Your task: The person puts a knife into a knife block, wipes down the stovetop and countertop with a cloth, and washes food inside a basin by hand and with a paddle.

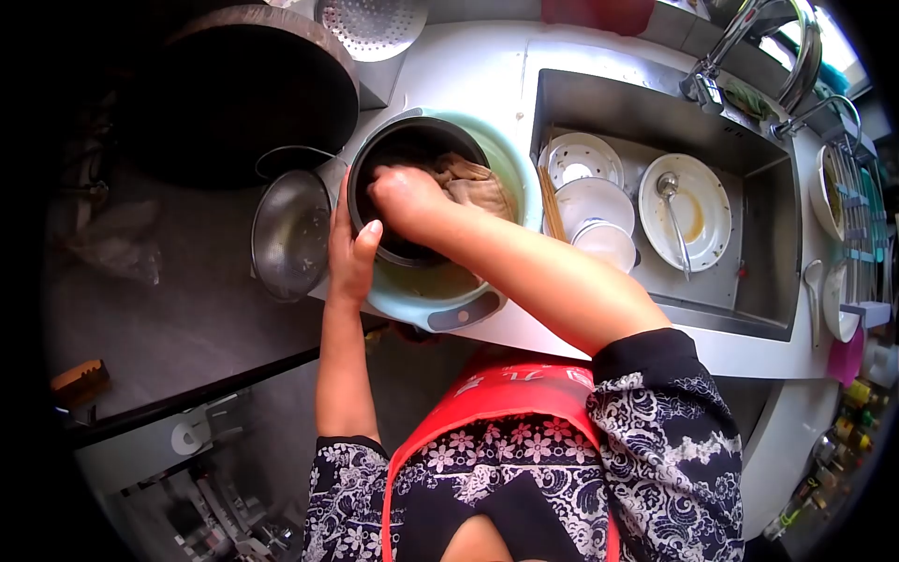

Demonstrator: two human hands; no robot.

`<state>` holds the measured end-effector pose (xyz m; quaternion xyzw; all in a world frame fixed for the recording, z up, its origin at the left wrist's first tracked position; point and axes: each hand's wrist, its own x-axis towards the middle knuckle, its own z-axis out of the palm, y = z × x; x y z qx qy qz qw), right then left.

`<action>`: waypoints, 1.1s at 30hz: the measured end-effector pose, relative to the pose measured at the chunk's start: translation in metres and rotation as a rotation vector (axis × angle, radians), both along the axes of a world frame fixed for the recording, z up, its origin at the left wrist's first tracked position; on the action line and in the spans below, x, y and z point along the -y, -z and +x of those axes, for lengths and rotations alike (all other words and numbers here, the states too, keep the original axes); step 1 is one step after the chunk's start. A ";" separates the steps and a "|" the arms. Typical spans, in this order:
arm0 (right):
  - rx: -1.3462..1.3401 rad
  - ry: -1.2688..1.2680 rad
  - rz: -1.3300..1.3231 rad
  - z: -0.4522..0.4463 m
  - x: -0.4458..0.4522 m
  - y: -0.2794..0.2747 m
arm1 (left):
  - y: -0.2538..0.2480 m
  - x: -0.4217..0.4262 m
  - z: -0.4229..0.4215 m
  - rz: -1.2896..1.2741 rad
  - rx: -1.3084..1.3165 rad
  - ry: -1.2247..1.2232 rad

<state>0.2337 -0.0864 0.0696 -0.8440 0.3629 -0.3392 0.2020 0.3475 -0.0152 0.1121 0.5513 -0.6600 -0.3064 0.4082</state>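
A dark round pot (pixel 426 128) is tilted over a pale blue basin (pixel 529 178) with cloudy water in it. My left hand (pixel 352 255) grips the pot's left side, thumb on the near rim and fingers mostly hidden behind the wall. Inside the pot, my right hand (pixel 405 199) is closed in a fist on a wet brown cloth (pixel 479 187). Part of the cloth hangs over the pot's right rim toward the basin. The fingertips of my right hand are hidden.
Left of the basin stands a metal bowl (pixel 290 239); a big round board (pixel 253 23) leans behind it. Right is a steel sink (pixel 768 290) with dirty plates (pixel 714 201), a spoon (pixel 670 192) and chopsticks (pixel 551 201). A faucet (pixel 707 80) rises behind; a dish rack (pixel 862 215) stands far right.
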 end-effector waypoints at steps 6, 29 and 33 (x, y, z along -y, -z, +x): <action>-0.039 0.018 0.048 0.001 -0.007 -0.009 | 0.001 0.002 0.001 0.029 -0.005 0.009; 0.140 -0.186 0.376 -0.013 -0.013 -0.008 | -0.004 0.000 -0.007 0.051 -0.065 -0.021; -0.216 -0.135 0.379 -0.037 -0.002 -0.017 | 0.001 0.001 -0.003 0.008 0.002 -0.057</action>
